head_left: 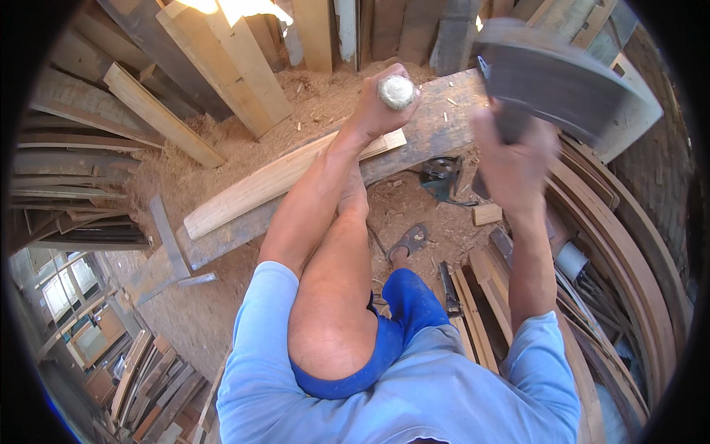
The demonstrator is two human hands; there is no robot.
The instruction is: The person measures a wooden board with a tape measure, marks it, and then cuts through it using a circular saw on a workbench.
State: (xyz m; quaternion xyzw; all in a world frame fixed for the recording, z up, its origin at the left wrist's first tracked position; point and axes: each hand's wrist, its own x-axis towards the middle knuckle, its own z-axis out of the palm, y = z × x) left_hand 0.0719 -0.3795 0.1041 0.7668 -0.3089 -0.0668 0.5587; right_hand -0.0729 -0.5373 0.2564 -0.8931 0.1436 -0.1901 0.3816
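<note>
My left hand (379,103) is closed round the upright handle of a chisel (396,92). Only its pale, worn round butt shows; the blade is hidden beneath my fist. Under that hand a long light wooden board (251,192) lies on a weathered plank bench (444,126). My bare left leg (333,311) is bent up, its foot by the board and mostly behind my forearm. To the right, my right hand (518,159) grips a dark mallet (562,85), raised and smeared by motion. Its broad head is apart from the chisel.
A corded power tool (440,174) and a small wood block (487,214) lie on the shavings-covered floor. A metal square (170,240) rests across the bench's left end. Planks (222,66) lean beyond; curved timbers (629,200) are stacked at right. My other foot wears a sandal (408,240).
</note>
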